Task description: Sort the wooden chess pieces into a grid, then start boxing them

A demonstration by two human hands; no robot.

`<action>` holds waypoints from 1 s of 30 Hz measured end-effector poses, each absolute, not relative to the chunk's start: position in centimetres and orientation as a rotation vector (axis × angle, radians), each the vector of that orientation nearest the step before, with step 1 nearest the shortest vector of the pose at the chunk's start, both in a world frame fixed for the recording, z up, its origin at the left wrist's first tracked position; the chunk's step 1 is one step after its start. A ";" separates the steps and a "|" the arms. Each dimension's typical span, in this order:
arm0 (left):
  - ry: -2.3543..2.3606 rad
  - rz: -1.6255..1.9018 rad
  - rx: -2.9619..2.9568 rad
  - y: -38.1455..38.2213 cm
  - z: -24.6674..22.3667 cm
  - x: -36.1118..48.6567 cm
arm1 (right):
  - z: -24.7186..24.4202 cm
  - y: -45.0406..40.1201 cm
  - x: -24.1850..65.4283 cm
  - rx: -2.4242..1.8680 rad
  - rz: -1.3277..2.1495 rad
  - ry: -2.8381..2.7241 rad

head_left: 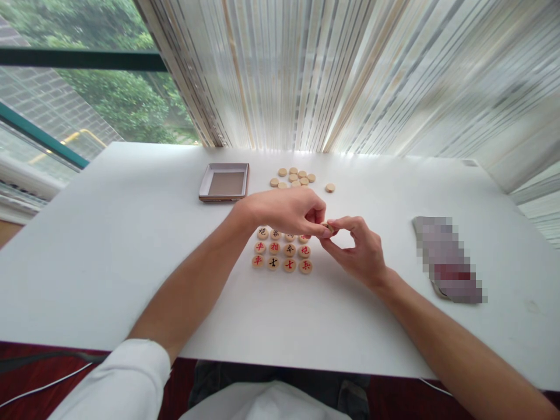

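Between the fingertips of both hands is one round wooden Chinese chess piece [328, 226], partly covered by the fingers. My left hand [291, 211] reaches over from the left with thumb and fingers closed on it. From the right, my right hand [361, 248] pinches the same piece between thumb and forefinger. Just below the hands, rows of face-up Chinese chess pieces [274, 248] with red or black characters lie in a grid on the white table. My left hand hides part of the top row.
Behind my hands lies a loose group of blank-side-up pieces [293, 178], with a lone piece [330, 188] to their right. An open shallow box [224, 182] stands at back left. A blurred-out object [448, 259] lies on the white table [109, 262] at right.
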State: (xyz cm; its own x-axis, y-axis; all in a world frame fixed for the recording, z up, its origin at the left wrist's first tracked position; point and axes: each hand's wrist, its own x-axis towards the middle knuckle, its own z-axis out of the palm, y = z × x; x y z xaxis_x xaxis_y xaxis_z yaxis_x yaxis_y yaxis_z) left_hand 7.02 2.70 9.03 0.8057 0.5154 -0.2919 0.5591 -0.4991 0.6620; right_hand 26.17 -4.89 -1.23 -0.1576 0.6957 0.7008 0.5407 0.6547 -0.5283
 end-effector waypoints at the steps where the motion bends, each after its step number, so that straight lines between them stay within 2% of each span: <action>1: 0.794 -0.071 2.199 2.7 9.0 7.1 | -1.3 -4.9 26.2 -0.983 0.177 -1.833; 15: 0.774 -0.100 2.200 2.6 9.2 7.1 | -1.3 -4.8 26.2 -0.963 0.177 -1.842; 30: 0.769 -0.152 2.221 2.8 9.6 6.7 | -1.9 -4.5 26.5 -1.020 0.340 -1.799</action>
State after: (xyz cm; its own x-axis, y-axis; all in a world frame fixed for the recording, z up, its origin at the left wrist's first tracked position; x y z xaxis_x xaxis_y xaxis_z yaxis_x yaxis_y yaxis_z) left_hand 6.67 2.76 9.62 0.8112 0.4794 -0.3349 0.5708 -0.5245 0.6318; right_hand 26.50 -4.52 -1.90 -0.1455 0.7673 0.6245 0.4868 0.6051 -0.6300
